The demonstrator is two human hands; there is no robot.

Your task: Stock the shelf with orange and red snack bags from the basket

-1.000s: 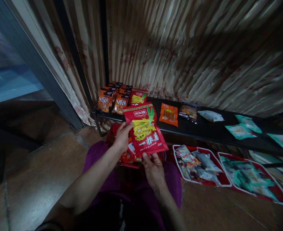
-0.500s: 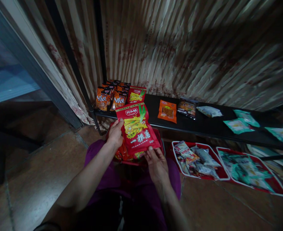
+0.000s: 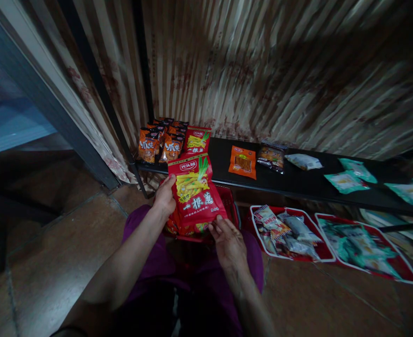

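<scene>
A red snack bag [image 3: 196, 192] with yellow sticks and a green scallion printed on it is held between my hands, face up and tilted. My left hand [image 3: 165, 195] grips its left edge, and my right hand [image 3: 228, 241] pinches its lower right corner. Under it, between my knees, is a red basket [image 3: 230, 206] with more red packets inside, partly hidden by the bag. Just behind, a matching red snack bag [image 3: 198, 139] stands on the black shelf [image 3: 220, 174], beside several orange-and-black snack packets [image 3: 160, 142].
Farther right on the shelf lie an orange packet [image 3: 242, 162], a brown packet [image 3: 271, 157], a white packet [image 3: 304, 161] and several green packets [image 3: 347, 181]. Two red baskets, one of mixed packets [image 3: 291, 233] and one of green packets [image 3: 363, 245], sit on the floor. A black shelf post [image 3: 143, 61] rises at left.
The red bag's top has tipped back and looks more foreshortened. Both hands keep hold of it. The whole view has shifted slightly.
</scene>
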